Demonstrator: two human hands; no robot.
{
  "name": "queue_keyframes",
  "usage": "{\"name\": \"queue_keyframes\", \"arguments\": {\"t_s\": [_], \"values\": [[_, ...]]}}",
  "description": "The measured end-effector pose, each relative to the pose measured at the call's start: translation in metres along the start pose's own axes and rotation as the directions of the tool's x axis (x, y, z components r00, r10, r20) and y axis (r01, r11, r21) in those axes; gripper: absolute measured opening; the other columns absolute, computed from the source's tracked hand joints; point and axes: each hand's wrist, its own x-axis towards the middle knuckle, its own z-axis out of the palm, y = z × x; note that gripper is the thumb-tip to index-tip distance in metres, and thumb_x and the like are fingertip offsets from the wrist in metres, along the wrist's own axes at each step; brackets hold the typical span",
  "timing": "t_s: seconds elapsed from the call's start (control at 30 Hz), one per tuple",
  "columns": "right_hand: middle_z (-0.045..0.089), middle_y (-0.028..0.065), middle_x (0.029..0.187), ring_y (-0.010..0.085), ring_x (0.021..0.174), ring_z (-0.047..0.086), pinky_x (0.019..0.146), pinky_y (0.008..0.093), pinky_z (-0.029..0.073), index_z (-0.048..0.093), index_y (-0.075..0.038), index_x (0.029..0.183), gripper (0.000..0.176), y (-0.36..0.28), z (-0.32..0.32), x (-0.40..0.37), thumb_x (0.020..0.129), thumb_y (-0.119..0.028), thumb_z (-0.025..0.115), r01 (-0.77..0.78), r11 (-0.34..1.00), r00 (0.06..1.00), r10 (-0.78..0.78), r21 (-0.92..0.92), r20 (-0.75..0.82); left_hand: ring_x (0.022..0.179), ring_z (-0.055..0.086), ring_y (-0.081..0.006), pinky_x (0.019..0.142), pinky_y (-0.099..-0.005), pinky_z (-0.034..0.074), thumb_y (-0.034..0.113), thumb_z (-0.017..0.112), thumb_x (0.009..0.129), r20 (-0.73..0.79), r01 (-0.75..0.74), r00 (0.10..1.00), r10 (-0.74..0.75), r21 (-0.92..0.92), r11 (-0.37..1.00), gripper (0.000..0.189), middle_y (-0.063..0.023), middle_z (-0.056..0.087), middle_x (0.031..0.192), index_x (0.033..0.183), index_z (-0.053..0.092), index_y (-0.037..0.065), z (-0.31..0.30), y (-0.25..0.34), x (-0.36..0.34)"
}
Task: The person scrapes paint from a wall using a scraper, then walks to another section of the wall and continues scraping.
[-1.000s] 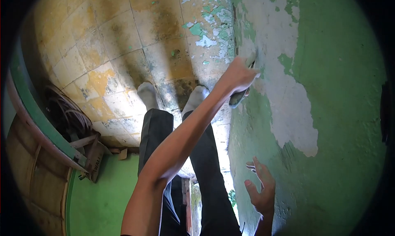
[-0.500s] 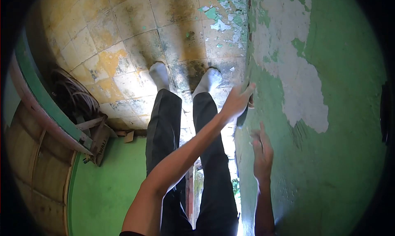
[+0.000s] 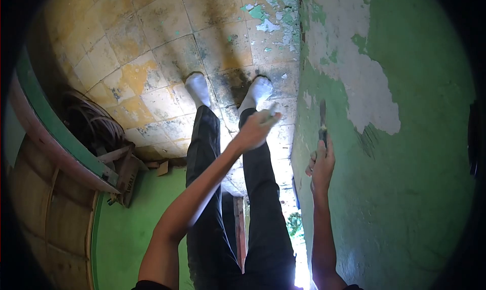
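Observation:
My right hand (image 3: 322, 166) is closed around the handle of a narrow-bladed scraper (image 3: 323, 119), close to the green wall (image 3: 425, 189). Its blade points away from me, beside a large pale patch (image 3: 372, 87) where the paint is gone. Dark scratch marks run just below that patch. My left hand (image 3: 256, 129) is in front of my lower leg, apart from the wall, with its fingers curled together. Something small and pale shows at its fingertips, too blurred to name.
Worn yellowish floor tiles (image 3: 152, 22) carry paint flakes (image 3: 267, 26) along the wall's foot. My socked feet (image 3: 259, 89) stand on them. At left are a curved green-and-pink edge (image 3: 55, 130), a coil of strips (image 3: 93, 115) and a cardboard box (image 3: 130, 181).
My left hand has moved left, away from the wall. The scraper now shows in my right hand, whose fingers were blurred and extended before. The view has shifted slightly.

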Motion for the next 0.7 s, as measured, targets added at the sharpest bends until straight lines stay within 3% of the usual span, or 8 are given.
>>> {"name": "queue_keyframes", "arguments": {"t_s": [0.1, 0.17, 0.27, 0.33, 0.37, 0.47, 0.6, 0.7], "values": [[0.043, -0.0007, 0.077, 0.0051, 0.052, 0.037, 0.039, 0.0240, 0.032, 0.037, -0.009, 0.150, 0.051, 0.034, 0.003, 0.002, 0.103, -0.026, 0.047, -0.025, 0.999, 0.995, 0.029, 0.039, -0.097, 0.067, 0.040, -0.0074, 0.060, -0.0281, 0.034, 0.041, 0.051, 0.102, -0.150, -0.021, 0.989, 0.020, -0.001, 1.000, 0.043, 0.0032, 0.044, 0.072, 0.083, 0.056, 0.002, -0.026, 0.004, -0.020], [0.053, 0.0040, 0.087, 0.0095, 0.061, 0.049, 0.041, 0.0274, 0.040, 0.037, -0.008, 0.150, 0.051, 0.067, 0.007, 0.016, 0.103, -0.024, 0.046, -0.013, 0.999, 0.983, 0.022, 0.052, -0.185, 0.070, 0.042, -0.0080, 0.063, -0.0280, 0.036, 0.041, 0.051, 0.102, -0.180, 0.016, 0.984, -0.012, 0.023, 1.000, 0.043, 0.0022, 0.048, 0.075, 0.090, 0.059, 0.000, -0.034, 0.000, -0.027], [0.048, 0.0268, 0.138, 0.0348, 0.114, 0.060, 0.090, 0.0376, 0.052, 0.032, 0.004, 0.149, 0.053, 0.098, 0.033, 0.051, 0.103, -0.022, 0.042, 0.226, 0.949, 0.923, -0.281, -0.219, -0.261, 0.079, 0.049, -0.0107, 0.072, -0.0282, 0.042, 0.042, 0.049, 0.103, -0.193, 0.026, 0.981, -0.018, 0.039, 0.999, 0.051, -0.0040, 0.061, 0.088, 0.118, 0.062, -0.005, -0.041, -0.013, -0.028], [0.040, 0.0296, 0.146, 0.0391, 0.132, 0.043, 0.106, 0.0390, 0.038, 0.032, 0.007, 0.147, 0.053, 0.111, 0.053, 0.094, 0.104, -0.023, 0.042, 0.299, 0.908, 0.885, -0.379, -0.292, -0.271, 0.084, 0.052, -0.0117, 0.076, -0.0286, 0.044, 0.042, 0.049, 0.103, -0.236, 0.015, 0.972, -0.007, 0.035, 0.999, 0.056, -0.0080, 0.066, 0.097, 0.128, 0.058, -0.007, -0.043, -0.020, -0.028], [0.037, 0.0311, 0.149, 0.0412, 0.140, 0.035, 0.114, 0.0397, 0.031, 0.032, 0.008, 0.146, 0.054, 0.111, 0.060, 0.111, 0.104, -0.023, 0.042, 0.338, 0.881, 0.861, -0.431, -0.330, -0.270, 0.078, 0.049, -0.0122, 0.071, -0.0308, 0.042, 0.041, 0.050, 0.102, -0.281, -0.039, 0.959, 0.038, 0.002, 0.999, 0.048, -0.0069, 0.060, 0.086, 0.112, 0.056, -0.006, -0.043, -0.021, -0.026], [0.040, 0.0319, 0.146, 0.0436, 0.136, 0.040, 0.116, 0.0405, 0.028, 0.033, 0.011, 0.145, 0.053, 0.113, 0.075, 0.121, 0.104, -0.022, 0.041, 0.353, 0.850, 0.840, -0.472, -0.391, -0.268, 0.066, 0.045, -0.0133, 0.062, -0.0352, 0.040, 0.038, 0.053, 0.100, -0.358, -0.118, 0.929, 0.098, -0.035, 0.992, 0.044, -0.0050, 0.048, 0.066, 0.083, 0.054, -0.003, -0.041, -0.028, -0.026], [0.043, 0.0295, 0.145, 0.0411, 0.134, 0.044, 0.113, 0.0405, 0.034, 0.034, 0.008, 0.146, 0.050, 0.109, 0.057, 0.058, 0.104, -0.019, 0.041, 0.378, 0.900, 0.831, -0.433, -0.217, -0.348, 0.066, 0.044, -0.0133, 0.062, -0.0352, 0.040, 0.038, 0.054, 0.100, -0.336, -0.086, 0.937, 0.090, 0.027, 0.996, 0.044, -0.0054, 0.046, 0.066, 0.086, 0.055, -0.004, -0.041, -0.028, -0.029], [0.042, 0.0277, 0.147, 0.0404, 0.134, 0.045, 0.112, 0.0419, 0.036, 0.035, 0.005, 0.147, 0.050, 0.108, 0.060, 0.074, 0.104, -0.019, 0.041, 0.382, 0.896, 0.838, -0.439, -0.226, -0.325, 0.065, 0.043, -0.0136, 0.062, -0.0361, 0.040, 0.038, 0.054, 0.100, -0.316, -0.002, 0.949, 0.013, 0.034, 0.999, 0.044, -0.0060, 0.046, 0.065, 0.085, 0.053, -0.003, -0.046, -0.009, -0.042]]}}
